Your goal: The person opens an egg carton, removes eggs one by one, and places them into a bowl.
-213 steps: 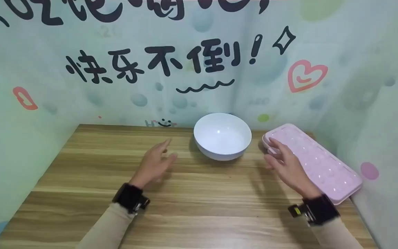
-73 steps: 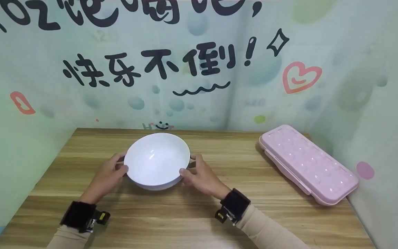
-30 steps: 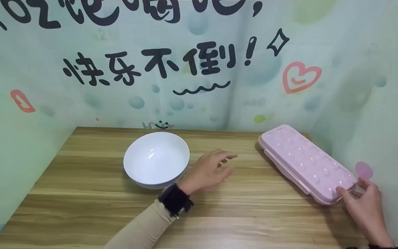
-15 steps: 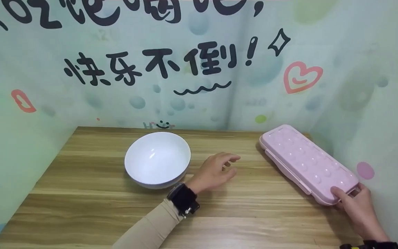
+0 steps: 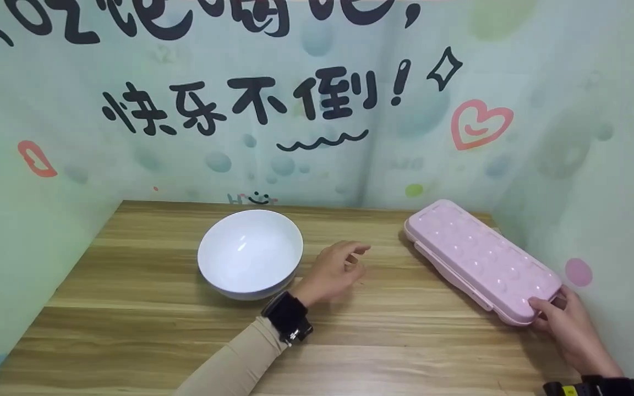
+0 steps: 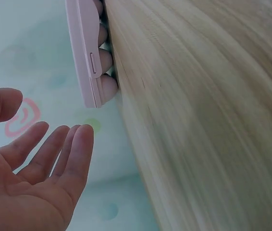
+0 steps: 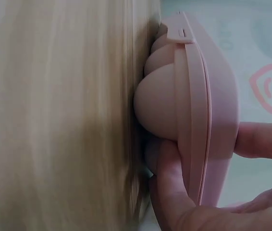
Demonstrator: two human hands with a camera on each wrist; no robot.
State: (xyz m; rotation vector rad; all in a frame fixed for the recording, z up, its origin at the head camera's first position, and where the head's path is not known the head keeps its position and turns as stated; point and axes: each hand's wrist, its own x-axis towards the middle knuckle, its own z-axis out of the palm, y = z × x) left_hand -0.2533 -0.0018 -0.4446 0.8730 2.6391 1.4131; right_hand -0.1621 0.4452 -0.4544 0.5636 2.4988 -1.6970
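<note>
A long pink ice-ball tray (image 5: 479,259) with a domed lid lies at the right of the wooden table (image 5: 157,308). My right hand (image 5: 562,319) grips its near end, thumb on the lid and fingers under the base; in the right wrist view the tray (image 7: 193,110) is pinched between a finger (image 7: 174,192) below and the thumb above. My left hand (image 5: 336,269) hovers over the table between the tray and a white bowl (image 5: 250,253), fingers relaxed and holding nothing. In the left wrist view the left hand's fingers (image 6: 54,154) are spread, with the tray (image 6: 85,53) beyond them.
Patterned walls with black lettering close in the table on the left, back and right. The right wall (image 5: 597,165) stands just behind the tray. Bare wood stretches across the front (image 5: 377,352) and the left (image 5: 130,264) of the table.
My right hand closed on the tray's near end and drew the tray slightly left. My left hand, away from the bowl, pulled back a little. The bowl stays where both hands set it.
</note>
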